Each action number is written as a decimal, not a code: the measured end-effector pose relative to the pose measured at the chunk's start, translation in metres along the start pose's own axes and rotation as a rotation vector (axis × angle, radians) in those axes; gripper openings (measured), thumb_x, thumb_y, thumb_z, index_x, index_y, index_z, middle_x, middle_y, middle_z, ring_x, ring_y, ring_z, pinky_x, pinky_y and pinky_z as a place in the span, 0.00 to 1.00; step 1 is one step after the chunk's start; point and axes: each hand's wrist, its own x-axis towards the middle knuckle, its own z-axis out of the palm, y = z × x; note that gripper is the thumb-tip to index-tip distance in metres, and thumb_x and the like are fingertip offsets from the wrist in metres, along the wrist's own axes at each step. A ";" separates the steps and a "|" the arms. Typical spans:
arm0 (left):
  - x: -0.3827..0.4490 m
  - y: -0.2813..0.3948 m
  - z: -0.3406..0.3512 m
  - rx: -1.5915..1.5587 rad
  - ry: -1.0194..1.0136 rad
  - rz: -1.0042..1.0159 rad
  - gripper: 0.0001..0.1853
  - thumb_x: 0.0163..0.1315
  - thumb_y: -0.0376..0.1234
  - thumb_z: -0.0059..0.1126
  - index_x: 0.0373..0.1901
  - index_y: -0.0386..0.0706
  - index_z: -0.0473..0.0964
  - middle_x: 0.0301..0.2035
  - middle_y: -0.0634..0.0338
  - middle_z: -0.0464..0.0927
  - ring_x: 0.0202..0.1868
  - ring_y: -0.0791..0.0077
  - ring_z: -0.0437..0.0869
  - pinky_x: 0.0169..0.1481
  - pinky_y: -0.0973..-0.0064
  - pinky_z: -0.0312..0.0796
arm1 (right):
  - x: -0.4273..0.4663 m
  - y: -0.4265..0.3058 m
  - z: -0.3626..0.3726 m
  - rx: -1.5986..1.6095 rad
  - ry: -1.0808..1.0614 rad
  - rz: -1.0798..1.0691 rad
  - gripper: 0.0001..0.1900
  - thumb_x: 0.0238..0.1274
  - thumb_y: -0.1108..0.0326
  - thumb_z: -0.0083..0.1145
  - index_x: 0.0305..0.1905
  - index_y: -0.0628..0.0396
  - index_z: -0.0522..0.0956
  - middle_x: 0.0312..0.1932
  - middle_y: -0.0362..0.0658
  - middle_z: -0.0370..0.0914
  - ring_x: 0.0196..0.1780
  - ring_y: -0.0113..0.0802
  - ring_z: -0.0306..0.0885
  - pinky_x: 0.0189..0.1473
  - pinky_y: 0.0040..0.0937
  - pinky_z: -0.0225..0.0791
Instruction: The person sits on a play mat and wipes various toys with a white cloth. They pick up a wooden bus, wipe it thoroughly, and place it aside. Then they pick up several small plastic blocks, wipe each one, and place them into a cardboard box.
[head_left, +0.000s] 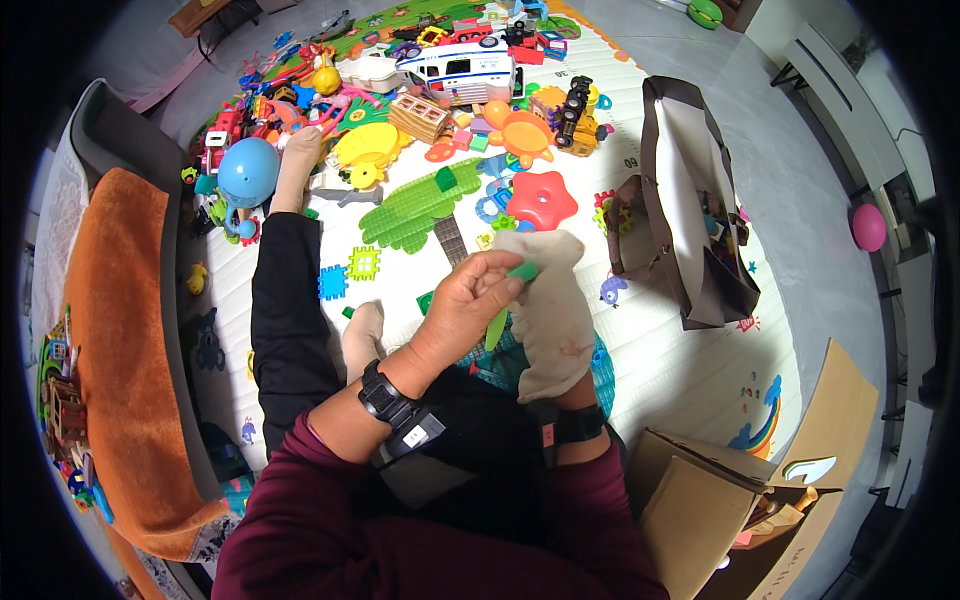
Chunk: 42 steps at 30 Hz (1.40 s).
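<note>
My left hand (463, 304) pinches a slim green plastic toy (523, 271) between thumb and fingers. A lighter green narrow part (496, 330) shows below the thumb, apparently of the same piece. A stained off-white cloth mitt (551, 322) covers my right hand, leaving only the wrist (577, 396) bare. The fingers inside are hidden. The toy's upper end meets the cloth or lies just in front of it. Just beyond the mitt lies a red star-shaped plastic piece (541, 200) on the printed play mat (645, 367).
Toys are heaped at the far side, including a white toy van (461, 71), a yellow turtle tray (367, 150) and a blue balloon (248, 172). A dark paper bag (675, 195) stands right. An open cardboard box (690, 495) holds toys near right. An orange-covered seat (127, 330) borders the left.
</note>
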 end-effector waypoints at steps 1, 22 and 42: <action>0.000 -0.001 0.000 0.022 -0.012 -0.010 0.10 0.71 0.29 0.55 0.51 0.36 0.75 0.33 0.66 0.76 0.38 0.82 0.78 0.46 0.82 0.72 | 0.000 0.001 -0.002 -0.014 -0.007 -0.001 0.19 0.64 0.66 0.54 0.58 0.57 0.73 0.50 0.44 0.76 0.52 0.38 0.75 0.53 0.30 0.68; 0.002 -0.010 0.004 0.287 -0.019 -0.012 0.13 0.73 0.36 0.53 0.51 0.38 0.77 0.30 0.65 0.79 0.31 0.82 0.79 0.38 0.82 0.72 | 0.010 0.018 0.007 0.064 0.172 -0.190 0.18 0.59 0.72 0.58 0.54 0.60 0.72 0.38 0.43 0.78 0.38 0.35 0.76 0.40 0.32 0.72; -0.091 0.070 0.246 0.375 -1.123 1.137 0.15 0.57 0.34 0.57 0.42 0.34 0.77 0.33 0.59 0.76 0.39 0.67 0.76 0.56 0.63 0.72 | -0.103 -0.005 -0.185 0.250 0.891 0.162 0.22 0.62 0.51 0.57 0.53 0.54 0.70 0.47 0.41 0.74 0.50 0.29 0.71 0.53 0.29 0.66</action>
